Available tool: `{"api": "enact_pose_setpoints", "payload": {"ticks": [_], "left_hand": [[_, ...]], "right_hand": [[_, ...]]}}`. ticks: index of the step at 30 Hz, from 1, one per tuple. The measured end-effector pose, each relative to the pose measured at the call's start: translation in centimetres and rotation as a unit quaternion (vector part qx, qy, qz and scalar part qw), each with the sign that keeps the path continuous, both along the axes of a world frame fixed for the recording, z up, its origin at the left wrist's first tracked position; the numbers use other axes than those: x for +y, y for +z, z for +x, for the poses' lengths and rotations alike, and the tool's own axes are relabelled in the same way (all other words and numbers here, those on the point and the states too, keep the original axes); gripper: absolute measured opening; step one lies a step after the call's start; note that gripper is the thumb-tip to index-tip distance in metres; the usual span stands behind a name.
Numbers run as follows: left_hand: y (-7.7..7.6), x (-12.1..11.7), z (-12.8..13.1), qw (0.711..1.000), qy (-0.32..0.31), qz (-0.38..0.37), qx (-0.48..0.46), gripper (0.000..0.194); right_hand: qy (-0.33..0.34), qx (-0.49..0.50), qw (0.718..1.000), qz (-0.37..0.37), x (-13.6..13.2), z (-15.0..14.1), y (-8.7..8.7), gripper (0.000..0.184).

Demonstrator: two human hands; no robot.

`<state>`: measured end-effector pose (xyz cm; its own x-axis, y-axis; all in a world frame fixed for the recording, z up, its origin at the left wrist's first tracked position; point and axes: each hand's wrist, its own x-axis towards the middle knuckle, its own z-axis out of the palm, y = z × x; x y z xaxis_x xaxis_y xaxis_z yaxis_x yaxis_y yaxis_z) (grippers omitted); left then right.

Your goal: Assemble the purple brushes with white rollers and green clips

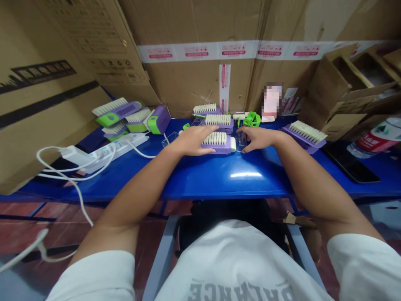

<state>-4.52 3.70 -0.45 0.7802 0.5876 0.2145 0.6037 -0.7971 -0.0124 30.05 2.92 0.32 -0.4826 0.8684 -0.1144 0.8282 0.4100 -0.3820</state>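
A purple brush with white bristles [218, 142] lies on the blue table [219, 175] between my hands. My left hand [191, 140] rests over its left end, fingers curled on the brush. My right hand [257, 138] sits at its right end, fingers bent around a small clear plastic piece [240, 144]. Two more purple brushes [219, 121] lie just behind, with green clips [252, 120] beside them.
A pile of purple and green brushes [128, 115] lies at the back left. A white power strip [106, 152] with cables is on the left. Another brush [305, 133], a black phone [351, 163] and a bottle [379, 140] lie right. Cardboard boxes [194, 50] wall the back.
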Motion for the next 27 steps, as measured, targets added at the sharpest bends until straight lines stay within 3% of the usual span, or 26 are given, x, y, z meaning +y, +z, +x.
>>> {"api": "enact_pose_setpoints", "payload": {"ticks": [4,7,18,27], "left_hand": [[-0.1,0.0,0.3,0.999,0.011,-0.015,0.027,0.09],[-0.2,0.0,0.4,0.999,0.008,-0.025,0.021,0.091],[-1.1,1.1,-0.3,0.997,-0.03,-0.045,-0.046,0.095],[-0.5,0.9,-0.5,0.998,-0.003,-0.051,-0.037,0.096]], "right_hand": [[0.046,0.005,0.999,0.019,0.2,-0.3,-0.6,0.091],[0.068,0.026,0.997,0.026,0.3,-0.6,-1.2,0.095],[0.058,0.044,0.997,0.032,0.6,-1.4,-1.9,0.116],[0.08,0.01,0.994,0.078,0.8,-1.5,-2.1,0.097]]}}
